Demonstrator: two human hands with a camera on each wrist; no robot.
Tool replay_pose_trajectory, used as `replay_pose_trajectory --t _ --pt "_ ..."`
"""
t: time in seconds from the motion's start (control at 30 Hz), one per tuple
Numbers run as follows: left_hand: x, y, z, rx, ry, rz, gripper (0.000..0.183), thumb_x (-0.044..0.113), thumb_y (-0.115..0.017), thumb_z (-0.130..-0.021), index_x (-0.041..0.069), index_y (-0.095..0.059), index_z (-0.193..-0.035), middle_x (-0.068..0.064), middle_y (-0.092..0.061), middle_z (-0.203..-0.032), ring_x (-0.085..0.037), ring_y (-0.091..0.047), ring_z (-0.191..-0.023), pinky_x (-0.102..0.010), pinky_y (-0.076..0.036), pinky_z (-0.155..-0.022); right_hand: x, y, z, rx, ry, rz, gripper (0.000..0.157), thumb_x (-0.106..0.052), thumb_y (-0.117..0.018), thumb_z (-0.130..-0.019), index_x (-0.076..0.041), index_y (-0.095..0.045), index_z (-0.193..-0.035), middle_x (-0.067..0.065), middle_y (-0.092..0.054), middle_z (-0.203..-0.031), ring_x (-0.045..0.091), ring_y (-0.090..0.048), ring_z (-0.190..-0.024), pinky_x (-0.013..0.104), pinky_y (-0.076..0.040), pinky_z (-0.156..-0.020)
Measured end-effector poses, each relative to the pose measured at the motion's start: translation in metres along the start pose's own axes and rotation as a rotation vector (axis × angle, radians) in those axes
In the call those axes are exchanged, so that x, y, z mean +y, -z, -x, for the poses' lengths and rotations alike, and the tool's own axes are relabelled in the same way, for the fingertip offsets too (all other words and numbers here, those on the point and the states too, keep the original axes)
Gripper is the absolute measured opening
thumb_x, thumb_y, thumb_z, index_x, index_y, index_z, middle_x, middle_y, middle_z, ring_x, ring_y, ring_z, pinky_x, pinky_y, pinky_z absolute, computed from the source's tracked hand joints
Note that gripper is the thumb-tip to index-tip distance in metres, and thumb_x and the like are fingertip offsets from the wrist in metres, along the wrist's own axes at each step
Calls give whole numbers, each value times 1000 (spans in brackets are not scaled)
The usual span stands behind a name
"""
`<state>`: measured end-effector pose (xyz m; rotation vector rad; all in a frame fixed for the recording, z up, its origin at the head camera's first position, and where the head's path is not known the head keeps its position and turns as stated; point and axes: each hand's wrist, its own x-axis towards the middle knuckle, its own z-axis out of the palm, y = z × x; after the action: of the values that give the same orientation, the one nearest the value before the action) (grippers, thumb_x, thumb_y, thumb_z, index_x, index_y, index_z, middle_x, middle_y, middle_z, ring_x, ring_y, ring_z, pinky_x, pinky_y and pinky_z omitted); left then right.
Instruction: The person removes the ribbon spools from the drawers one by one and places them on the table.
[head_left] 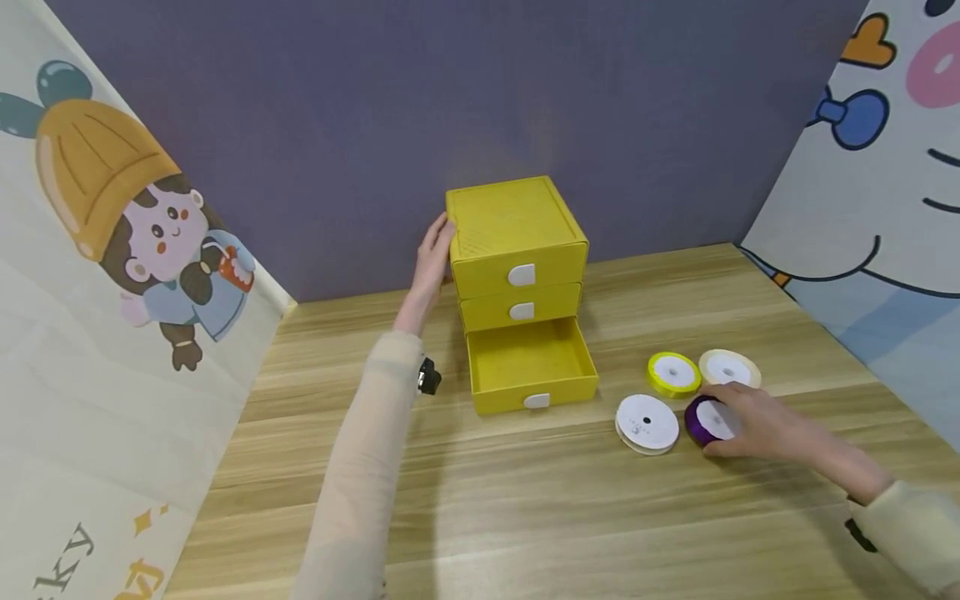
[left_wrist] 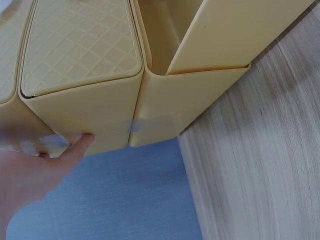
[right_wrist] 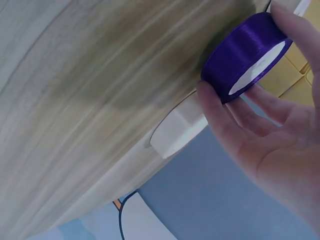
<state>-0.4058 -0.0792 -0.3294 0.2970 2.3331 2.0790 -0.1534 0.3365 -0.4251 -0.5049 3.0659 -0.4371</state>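
A yellow three-drawer cabinet [head_left: 517, 221] stands near the back of the table, its bottom drawer [head_left: 532, 362] pulled out with nothing inside. My left hand [head_left: 432, 254] rests against the cabinet's left side; in the left wrist view the thumb and a fingertip of that hand [left_wrist: 42, 175] touch the wall. With my right hand [head_left: 761, 425] I grip a purple ribbon roll [right_wrist: 245, 55] by its rim, thumb on one side and fingers on the other. Close to it lie a yellow ribbon roll [head_left: 673, 375], a cream ribbon roll [head_left: 729, 367] and a white ribbon roll [head_left: 647, 423].
The wood-grain table [head_left: 525, 508] runs back to a dark purple-grey wall [head_left: 375, 125]. Panels with cartoon prints [head_left: 142, 217] flank the left and right sides. White tabs [head_left: 522, 275] serve as pulls on the drawers.
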Motion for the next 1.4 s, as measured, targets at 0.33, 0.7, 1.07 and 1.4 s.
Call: replay_pose_trajectory --t 0.33,0.7,1.07,1.4 --pt "0 0 -1 -5 17 11 62 57 -42 -101 34 -27 -157 6 -23 -166 -20 -29 -151 -49 -34 -119 3 -8 -3 -1 2 -5 78 -37 -92 -61 5 -60 -118 26 -64 -110 37 -64 -97 50 -55 -78" --pt "1 0 -1 -7 9 17 63 56 -42 -101 33 -27 -157 5 -23 -166 -22 -30 -150 -51 -40 -114 2 -9 -3 -13 -19 2 78 -35 -92 -63 6 -59 -120 30 -63 -113 40 -63 -97 54 -55 -78" --pt "0 1 -1 1 3 10 63 56 -42 -102 31 -27 -157 5 -24 -166 -22 -28 -151 -51 -36 -117 -1 -9 -2 -7 -28 25 80 -39 -91 -64 6 -58 -122 31 -62 -115 45 -63 -101 57 -55 -79" --pt "0 1 1 -5 14 20 65 59 -42 -100 33 -26 -157 5 -23 -166 -23 -31 -150 -55 -45 -106 -3 -7 0 -15 -47 17 82 -40 -91 -65 5 -58 -124 31 -61 -118 44 -62 -102 57 -55 -80"
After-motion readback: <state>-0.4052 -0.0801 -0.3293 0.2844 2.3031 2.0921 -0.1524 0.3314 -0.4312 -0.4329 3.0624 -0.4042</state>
